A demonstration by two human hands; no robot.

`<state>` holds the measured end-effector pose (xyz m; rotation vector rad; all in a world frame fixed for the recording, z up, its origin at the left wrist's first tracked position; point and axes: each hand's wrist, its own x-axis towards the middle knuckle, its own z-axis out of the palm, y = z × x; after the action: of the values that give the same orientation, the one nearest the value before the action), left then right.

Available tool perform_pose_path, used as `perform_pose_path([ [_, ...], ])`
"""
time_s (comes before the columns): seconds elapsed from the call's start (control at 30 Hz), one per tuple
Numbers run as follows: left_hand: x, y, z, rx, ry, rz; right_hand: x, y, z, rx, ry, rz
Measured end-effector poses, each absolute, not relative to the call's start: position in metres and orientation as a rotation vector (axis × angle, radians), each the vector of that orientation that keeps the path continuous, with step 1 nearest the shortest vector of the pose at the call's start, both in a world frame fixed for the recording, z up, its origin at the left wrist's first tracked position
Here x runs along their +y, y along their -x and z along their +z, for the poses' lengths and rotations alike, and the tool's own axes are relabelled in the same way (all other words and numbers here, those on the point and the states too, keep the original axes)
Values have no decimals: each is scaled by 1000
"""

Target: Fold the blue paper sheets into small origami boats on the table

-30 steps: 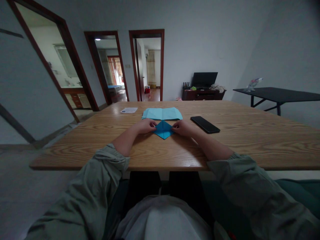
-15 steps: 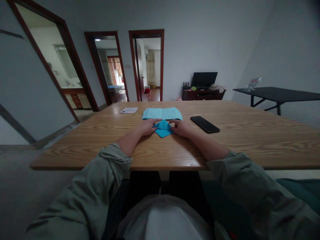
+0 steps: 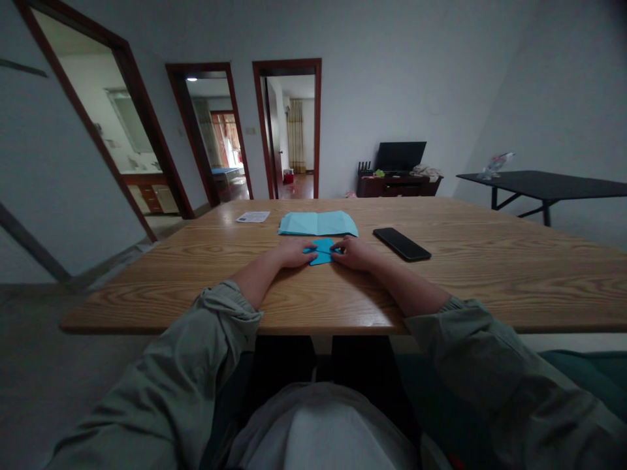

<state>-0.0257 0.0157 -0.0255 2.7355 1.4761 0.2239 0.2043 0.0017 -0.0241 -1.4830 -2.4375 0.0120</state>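
Observation:
A small folded piece of bright blue paper [image 3: 322, 251] lies flat on the wooden table [image 3: 161, 294], close to its middle. My left hand [image 3: 295, 253] rests against its left side, with the fingertips on the paper. My right hand [image 3: 355, 254] holds its right side, and the fingers cover that edge. Between my hands, the paper's lower outline is partly hidden. Just beyond the hands lies a larger pale blue folded sheet [image 3: 317, 224], which neither hand touches.
A black smartphone [image 3: 401, 244] lies to the right of my right hand, and a small white paper slip [image 3: 253, 216] lies near the far edge. Behind the table stand a black side table [image 3: 543, 185] and a low dark cabinet [image 3: 396, 187] with a monitor.
The blue paper's lower point, visible earlier, has gone. The piece now looks smaller and flatter, with a fold line across it. My hands have stayed on it, close together.

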Motion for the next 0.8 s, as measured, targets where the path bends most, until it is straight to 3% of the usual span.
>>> perform_pose_path([
  [0.3,14,26,-21,1458,-2375,484,2,-205,-24,-2430,1497,1],
  [0.6,11,21,-16,1085,-1996,805,-16,-192,-13,-2442,1442,-17],
  [0.7,2,13,-7,934,-1795,902,-18,-188,-10,-2369,1357,173],
  [0.8,-5,3,1,898,-1791,935,-18,-186,-6,-2205,1245,577],
])
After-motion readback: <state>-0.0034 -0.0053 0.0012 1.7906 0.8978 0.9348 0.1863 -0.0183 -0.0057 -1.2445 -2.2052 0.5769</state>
